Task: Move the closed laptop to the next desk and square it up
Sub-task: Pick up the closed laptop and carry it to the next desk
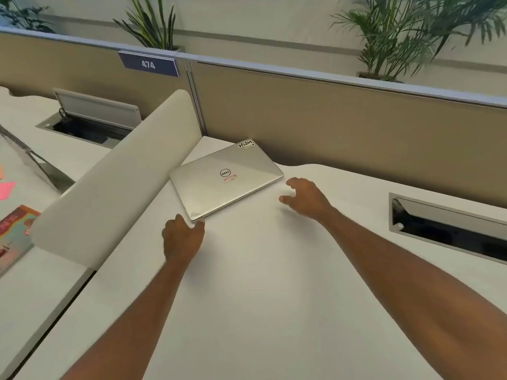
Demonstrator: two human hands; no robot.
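Observation:
A closed silver laptop (225,178) with a round logo and stickers lies flat on the white desk (274,283), skewed, in the far left corner against the curved white divider (115,182). My left hand (182,237) touches the laptop's near corner with its fingertips and does not grip it. Just right of the laptop's right edge, my right hand (304,197) hovers with fingers spread, a small gap away, holding nothing.
A tan partition wall (343,119) runs along the back, with plants behind it. An open cable hatch (450,229) is sunk in the desk at right. Beyond the divider, the left desk holds another hatch (90,124), an open laptop (33,163), pink notes and a colourful book (13,231).

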